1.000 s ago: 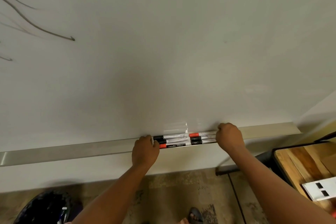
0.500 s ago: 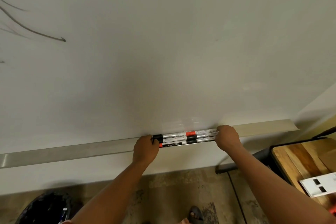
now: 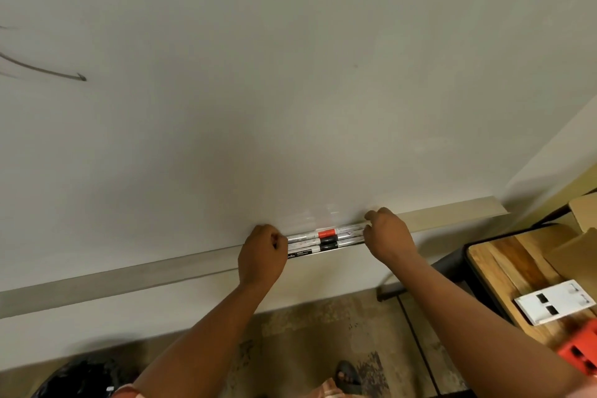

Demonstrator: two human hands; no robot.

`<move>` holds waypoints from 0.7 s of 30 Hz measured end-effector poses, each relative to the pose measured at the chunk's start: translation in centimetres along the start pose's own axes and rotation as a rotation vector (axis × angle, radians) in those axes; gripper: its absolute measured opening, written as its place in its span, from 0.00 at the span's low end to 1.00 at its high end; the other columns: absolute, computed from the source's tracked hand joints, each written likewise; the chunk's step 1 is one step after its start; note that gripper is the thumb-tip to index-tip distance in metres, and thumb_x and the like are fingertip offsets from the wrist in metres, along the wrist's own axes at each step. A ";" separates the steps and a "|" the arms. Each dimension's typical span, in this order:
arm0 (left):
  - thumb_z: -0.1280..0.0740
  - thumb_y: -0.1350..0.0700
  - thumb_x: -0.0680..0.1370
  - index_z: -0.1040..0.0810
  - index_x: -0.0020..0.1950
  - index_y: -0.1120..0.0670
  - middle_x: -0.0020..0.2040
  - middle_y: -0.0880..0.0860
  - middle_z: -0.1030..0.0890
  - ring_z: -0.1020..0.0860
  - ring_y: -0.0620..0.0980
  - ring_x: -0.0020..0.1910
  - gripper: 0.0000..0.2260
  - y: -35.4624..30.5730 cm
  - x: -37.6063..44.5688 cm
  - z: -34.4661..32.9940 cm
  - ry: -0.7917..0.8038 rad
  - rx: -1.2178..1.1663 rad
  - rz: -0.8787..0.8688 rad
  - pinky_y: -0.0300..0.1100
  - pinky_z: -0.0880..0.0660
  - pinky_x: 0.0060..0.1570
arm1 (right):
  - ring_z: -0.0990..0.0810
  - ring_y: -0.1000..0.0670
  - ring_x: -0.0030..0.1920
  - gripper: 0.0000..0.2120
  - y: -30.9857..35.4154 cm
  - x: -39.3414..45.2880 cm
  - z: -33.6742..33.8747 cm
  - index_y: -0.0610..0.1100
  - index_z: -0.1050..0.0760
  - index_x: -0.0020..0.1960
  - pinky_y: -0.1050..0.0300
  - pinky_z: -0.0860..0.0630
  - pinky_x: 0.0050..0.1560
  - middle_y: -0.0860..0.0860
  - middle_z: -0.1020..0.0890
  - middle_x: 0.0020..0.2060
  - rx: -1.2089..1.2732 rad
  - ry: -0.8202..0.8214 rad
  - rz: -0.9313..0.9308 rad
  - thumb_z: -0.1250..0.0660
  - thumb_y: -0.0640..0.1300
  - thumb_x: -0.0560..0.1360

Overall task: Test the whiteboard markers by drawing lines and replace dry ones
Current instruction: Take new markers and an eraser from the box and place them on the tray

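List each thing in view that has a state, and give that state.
Markers: capped, lying in rows on the tray.
Tray: holds markers between the hands.
Whiteboard: dark line at far left.
Left hand: fingers curled at the markers' left ends.
Right hand: fingers curled at their right ends.

— Where do your markers [image 3: 326, 241] lie?
— On the ledge [image 3: 129, 278] under the board [image 3: 290, 90], between your left hand [image 3: 262, 255] and right hand [image 3: 389, 236].
— And the table [image 3: 504, 268]?
— To your right, carrying a box [image 3: 554, 300].
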State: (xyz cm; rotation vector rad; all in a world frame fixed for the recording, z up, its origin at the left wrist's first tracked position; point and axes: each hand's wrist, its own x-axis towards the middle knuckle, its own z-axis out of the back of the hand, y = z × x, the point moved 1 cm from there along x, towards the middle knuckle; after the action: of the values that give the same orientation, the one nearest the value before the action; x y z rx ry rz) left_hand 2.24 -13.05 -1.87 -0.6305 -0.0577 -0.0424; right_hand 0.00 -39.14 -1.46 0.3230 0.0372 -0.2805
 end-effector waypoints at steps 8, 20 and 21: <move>0.35 0.55 0.79 0.21 0.43 0.52 0.41 0.45 0.25 0.26 0.44 0.36 0.06 -4.1 0.4 -1.7 0.134 -0.036 -0.173 0.29 0.37 0.32 | 0.23 0.44 0.55 0.13 -1.3 -2.6 1.1 0.44 0.22 0.61 0.51 0.22 0.49 0.46 0.22 0.56 -0.039 -0.032 -0.045 0.39 0.44 0.80; 0.36 0.54 0.81 0.21 0.48 0.52 0.42 0.44 0.26 0.26 0.44 0.38 0.06 -12.3 -2.1 -6.8 0.341 -0.092 -0.480 0.33 0.36 0.35 | 0.21 0.45 0.52 0.14 -7.4 -8.7 4.0 0.44 0.22 0.61 0.53 0.21 0.47 0.46 0.21 0.54 -0.090 -0.055 -0.262 0.41 0.47 0.81; 0.37 0.54 0.81 0.21 0.49 0.51 0.43 0.44 0.25 0.25 0.44 0.40 0.06 -12.9 -2.5 -7.3 0.371 -0.111 -0.499 0.32 0.35 0.36 | 0.21 0.45 0.52 0.13 -8.0 -9.0 4.5 0.44 0.22 0.60 0.55 0.23 0.47 0.46 0.21 0.54 -0.107 -0.052 -0.273 0.41 0.46 0.81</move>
State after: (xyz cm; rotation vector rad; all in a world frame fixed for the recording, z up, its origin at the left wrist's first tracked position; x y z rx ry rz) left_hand -0.70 -27.70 -0.29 -0.6980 0.1484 -0.6466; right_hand -10.92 -45.39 1.03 0.2033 0.0446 -0.5558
